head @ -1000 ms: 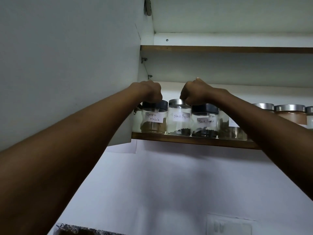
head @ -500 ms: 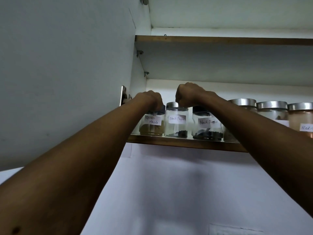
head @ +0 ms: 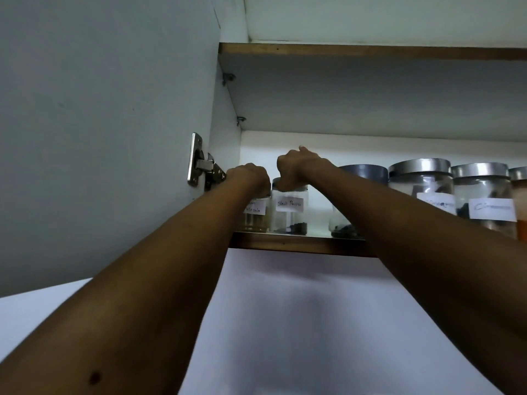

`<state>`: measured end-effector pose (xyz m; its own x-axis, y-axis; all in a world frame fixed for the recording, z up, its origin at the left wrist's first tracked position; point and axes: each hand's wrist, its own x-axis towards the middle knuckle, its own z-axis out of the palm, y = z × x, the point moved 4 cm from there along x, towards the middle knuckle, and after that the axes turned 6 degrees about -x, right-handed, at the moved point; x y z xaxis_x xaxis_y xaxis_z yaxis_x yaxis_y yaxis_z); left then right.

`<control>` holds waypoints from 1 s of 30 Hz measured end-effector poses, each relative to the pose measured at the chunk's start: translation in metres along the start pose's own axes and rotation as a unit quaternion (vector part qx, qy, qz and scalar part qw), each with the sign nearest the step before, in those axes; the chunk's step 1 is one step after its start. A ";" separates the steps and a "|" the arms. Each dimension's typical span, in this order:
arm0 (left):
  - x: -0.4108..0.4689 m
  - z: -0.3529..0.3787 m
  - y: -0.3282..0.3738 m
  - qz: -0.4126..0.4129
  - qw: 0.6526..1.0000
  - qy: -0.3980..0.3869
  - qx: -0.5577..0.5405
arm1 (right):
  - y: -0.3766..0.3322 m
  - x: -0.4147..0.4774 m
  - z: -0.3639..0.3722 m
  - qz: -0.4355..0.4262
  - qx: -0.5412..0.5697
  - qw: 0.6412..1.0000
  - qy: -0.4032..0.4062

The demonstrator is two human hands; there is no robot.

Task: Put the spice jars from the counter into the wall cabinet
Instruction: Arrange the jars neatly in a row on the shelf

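Since half a second ago, the clear glass Black Pepper jar (head: 289,212) with the silver lid and the clear glass masala jar (head: 255,216) of brown powder just left of it look smaller and sit deeper on the brown-edged wooden shelf (head: 285,243). A gap has opened between the Black Pepper jar and the dark-lidded glass jar (head: 363,172) to its right, which earlier stood almost against it. The right hand (head: 296,169) is curled down over the silver lid and grips it from above. The left hand (head: 248,178) is curled over the top of the masala jar and hides its lid; it reads as a grip, though the fingers themselves are out of sight. Both jars stand upright inside the wall cabinet, at the left end of the lower shelf, near the side wall. By my judgement these two are as good as placed, and what remains is to let go and fetch any jars left on the counter, which is out of view. Farther right stand larger silver-lidded jars (head: 419,178) with paper labels. On the left, the white cabinet door (head: 99,124) hangs open on its metal hinge (head: 199,163).
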<state>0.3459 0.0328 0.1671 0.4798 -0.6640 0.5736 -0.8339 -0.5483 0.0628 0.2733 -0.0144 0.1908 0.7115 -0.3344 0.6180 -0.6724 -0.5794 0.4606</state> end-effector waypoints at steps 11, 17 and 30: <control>0.018 0.029 -0.010 -0.008 0.999 -0.001 0.049 | -0.008 0.022 0.031 0.044 0.022 0.997 -0.057; 0.023 0.039 -0.011 0.008 0.997 -0.011 0.072 | -0.010 0.027 0.045 0.055 0.031 0.995 -0.078; 0.033 0.056 -0.023 -0.011 0.998 -0.001 -0.062 | -0.009 0.028 0.051 0.058 0.056 0.994 -0.080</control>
<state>0.3958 -0.0050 0.1389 0.4994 -0.6527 0.5698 -0.8499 -0.4968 0.1758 0.3102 -0.0566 0.1710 0.6600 -0.5117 0.5500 -0.7309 -0.6068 0.3126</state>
